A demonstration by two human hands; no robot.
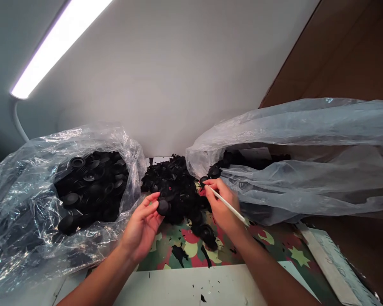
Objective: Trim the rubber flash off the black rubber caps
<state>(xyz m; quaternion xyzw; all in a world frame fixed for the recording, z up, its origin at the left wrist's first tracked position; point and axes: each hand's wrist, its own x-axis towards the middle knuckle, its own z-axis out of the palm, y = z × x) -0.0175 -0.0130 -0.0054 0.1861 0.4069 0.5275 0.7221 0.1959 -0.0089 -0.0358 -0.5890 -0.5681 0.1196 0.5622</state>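
Observation:
My left hand [143, 225] pinches a round black rubber-looking part [164, 207] between thumb and fingertips, in front of a heap of black scraps [170, 176]. Closed like a writing grip, my right hand [221, 202] holds a thin white stick [228, 205], its rear end pointing down to the right. Just beyond the right fingertips is another round black part [204, 180]; whether they touch it I cannot tell. A clear plastic bag [28, 187] on the left lies open, full of round black parts [89, 176].
On the right, a second clear plastic bag [306, 123] opens toward the heap, with black pieces at its mouth. A patterned mat [166, 250] and a white board [178, 287] with scattered scraps lie in front. A lit lamp [60, 46] hangs upper left; cardboard [344, 55] stands at right.

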